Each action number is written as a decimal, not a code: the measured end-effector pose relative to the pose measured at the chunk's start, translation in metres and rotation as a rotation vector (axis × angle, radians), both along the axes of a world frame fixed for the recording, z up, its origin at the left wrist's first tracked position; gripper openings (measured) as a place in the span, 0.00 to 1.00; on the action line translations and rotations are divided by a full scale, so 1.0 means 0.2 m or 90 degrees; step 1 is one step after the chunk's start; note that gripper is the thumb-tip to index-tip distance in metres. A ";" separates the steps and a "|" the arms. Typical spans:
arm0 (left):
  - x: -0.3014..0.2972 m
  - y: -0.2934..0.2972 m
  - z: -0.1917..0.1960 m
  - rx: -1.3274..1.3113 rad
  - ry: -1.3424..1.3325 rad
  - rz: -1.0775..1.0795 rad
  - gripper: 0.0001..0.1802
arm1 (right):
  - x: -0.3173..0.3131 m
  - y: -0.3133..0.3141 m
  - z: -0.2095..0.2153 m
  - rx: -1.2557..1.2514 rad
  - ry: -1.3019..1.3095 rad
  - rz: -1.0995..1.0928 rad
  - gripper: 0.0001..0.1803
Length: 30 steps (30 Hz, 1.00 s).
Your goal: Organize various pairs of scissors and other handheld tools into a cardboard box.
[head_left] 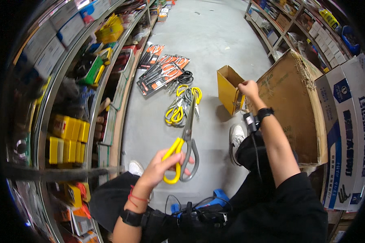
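My left hand (160,166) is closed around the handles of a large pair of scissors (187,131), one handle yellow and one grey, blades together and pointing away from me. Off to the right, my right hand (248,89) grips the rim of a small open yellow cardboard box (227,93) standing on the floor; what lies inside it is hidden. Beyond the scissors' blades lies a pile of loose scissors (175,111) with yellow and grey handles. Behind that pile are several carded scissors packs (162,77) in orange and black packaging, beside a black-handled pair (185,77).
Shelves of boxed goods (69,129) run close along my left. A big worn brown carton (292,109) stands right of my right arm, with a white printed carton (344,129) next to it. More shelving (288,28) is at the far right. Grey floor (198,32) stretches ahead.
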<state>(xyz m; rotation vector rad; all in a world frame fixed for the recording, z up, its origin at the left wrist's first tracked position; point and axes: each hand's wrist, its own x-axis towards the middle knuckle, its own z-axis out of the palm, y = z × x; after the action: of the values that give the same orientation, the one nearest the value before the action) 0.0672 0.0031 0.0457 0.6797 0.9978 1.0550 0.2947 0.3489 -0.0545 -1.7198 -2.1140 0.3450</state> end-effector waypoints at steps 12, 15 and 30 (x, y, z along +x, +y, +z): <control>0.01 -0.11 0.19 0.170 0.056 0.117 0.15 | 0.11 -0.72 0.80 0.290 0.150 0.512 0.08; -0.01 -0.14 0.20 0.182 0.087 0.144 0.16 | 0.04 -1.01 0.89 0.420 0.093 0.557 0.04; -0.03 -0.18 0.22 0.247 0.068 0.152 0.17 | 0.01 -1.15 0.84 0.336 0.183 0.515 0.05</control>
<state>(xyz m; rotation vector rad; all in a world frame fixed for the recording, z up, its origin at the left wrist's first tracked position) 0.0607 -0.0331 0.0896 0.9569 0.9912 1.4555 0.2970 0.1188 0.1143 -0.4544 -2.3023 0.1985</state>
